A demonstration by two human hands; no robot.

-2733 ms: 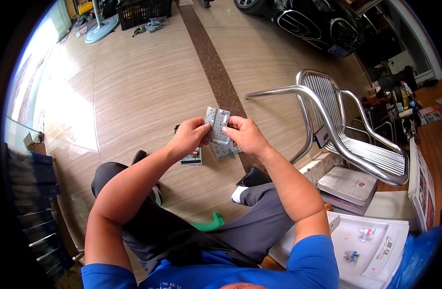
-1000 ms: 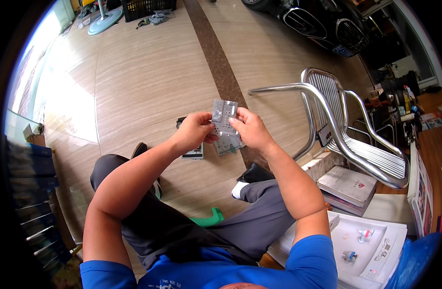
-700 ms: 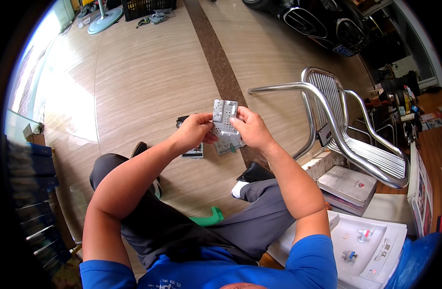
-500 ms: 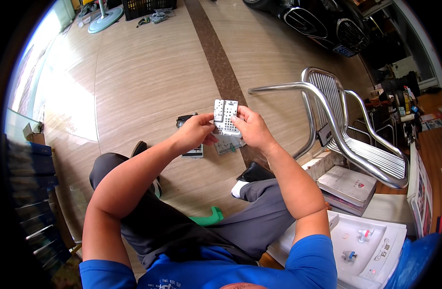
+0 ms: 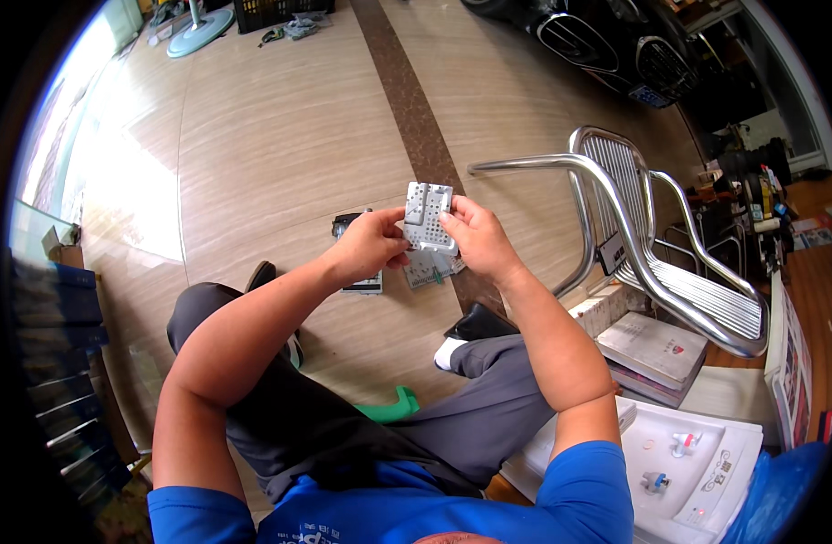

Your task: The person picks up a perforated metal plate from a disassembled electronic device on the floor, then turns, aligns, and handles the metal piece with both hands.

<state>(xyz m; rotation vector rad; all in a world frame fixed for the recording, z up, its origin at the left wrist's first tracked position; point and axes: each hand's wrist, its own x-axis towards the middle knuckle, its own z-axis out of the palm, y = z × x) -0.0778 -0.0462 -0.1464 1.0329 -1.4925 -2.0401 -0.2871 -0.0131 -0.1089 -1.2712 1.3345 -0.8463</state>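
Observation:
A light grey perforated metal cover [image 5: 429, 228] is held up between both hands. Rows of small round holes run across its face, and a raised strip shows on its upper left. My left hand [image 5: 372, 243] grips the left edge, fingers bent. My right hand [image 5: 478, 238] pinches the right edge, thumb on the holed face. Below the cover, a flat pale panel with green bits [image 5: 427, 274] lies on the floor, partly covered from view. Beside it, a grey and black boxy device [image 5: 369, 286] is half hidden behind my left hand.
A green plastic piece [image 5: 393, 405] is between my legs. To the right are a steel-tube chair [image 5: 615, 218], stacked books [image 5: 653, 352] and a white tap panel [image 5: 683, 490]. A black vehicle [image 5: 606, 50] stands at the far right, a pale round stand base [image 5: 200, 34] at the far left.
The perforated cover has risen slightly and turned a little, its lower end swinging right. Both hands keep their grip on its edges.

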